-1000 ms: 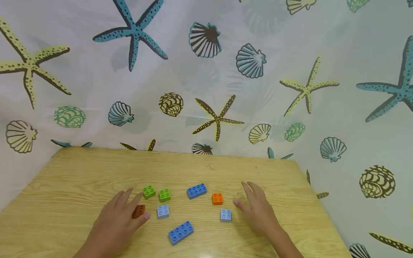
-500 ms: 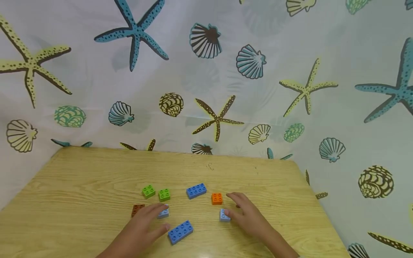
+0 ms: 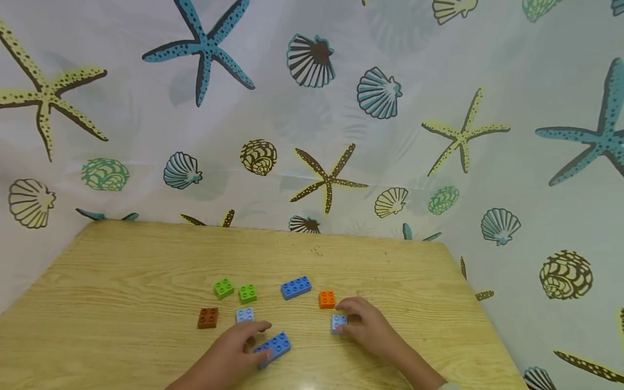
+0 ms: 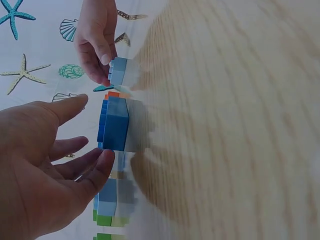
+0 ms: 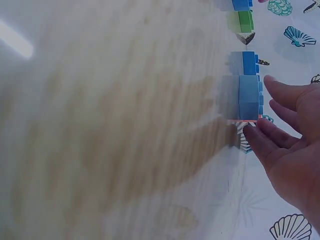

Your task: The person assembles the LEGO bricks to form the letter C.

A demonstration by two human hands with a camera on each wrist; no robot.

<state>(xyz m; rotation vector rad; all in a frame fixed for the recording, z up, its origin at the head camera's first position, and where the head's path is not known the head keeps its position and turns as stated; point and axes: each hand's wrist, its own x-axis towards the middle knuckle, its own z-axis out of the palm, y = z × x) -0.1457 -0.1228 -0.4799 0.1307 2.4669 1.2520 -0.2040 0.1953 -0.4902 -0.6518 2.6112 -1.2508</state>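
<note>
A long blue brick (image 3: 280, 344) lay on the wooden table (image 3: 146, 260) by the left hand (image 3: 229, 349), its thumb and fingers spread. The right hand (image 3: 372, 327), also spread, bracketed a pale blue brick (image 3: 336, 322) near an orange brick (image 3: 327, 299). Dark marks (image 3: 317, 251) beyond were too small to read.

In the head view, soft, fairly even light falls on the bench (image 3: 122, 265) and the patterned cloth (image 3: 273, 65), whose prints read clearly, with a faint pale sheen on the wood at six o'clock. The left wrist view is dimmer and hazy, a soft brown shadow (image 4: 170, 185) spreading near six o'clock beyond the left hand (image 4: 45, 170), while the glossy wood mirrors the bricks (image 4: 116, 122) as blurred smears. The right wrist view has a hard white glare streak (image 5: 16, 40) at ten o'clock, another soft-edged shadow toward six, and blurred grain.
</note>
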